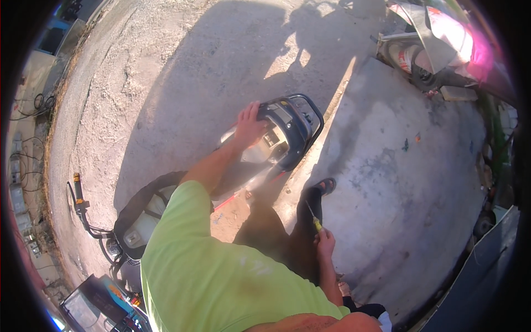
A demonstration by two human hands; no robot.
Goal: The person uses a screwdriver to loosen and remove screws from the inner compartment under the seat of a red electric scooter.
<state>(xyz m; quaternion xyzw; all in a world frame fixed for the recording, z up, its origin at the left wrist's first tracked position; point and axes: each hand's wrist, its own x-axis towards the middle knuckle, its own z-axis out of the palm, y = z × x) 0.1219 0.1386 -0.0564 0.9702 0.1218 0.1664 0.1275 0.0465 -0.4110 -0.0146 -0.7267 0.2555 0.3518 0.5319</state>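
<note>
Screwdriver (pixel 317 224) in right hand (pixel 325 243), clear of motorbike (pixel 293 128)

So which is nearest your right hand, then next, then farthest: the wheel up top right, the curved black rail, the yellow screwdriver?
1. Yellow screwdriver: in the right hand.
2. Curved black rail: ahead, above centre in the head view.
3. Wheel: farthest, ahead and right.

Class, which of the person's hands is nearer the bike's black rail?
Left. The left hand touches the tail, left of the rail; the right hand, holding a screwdriver, is farther off, lower in view.
</note>
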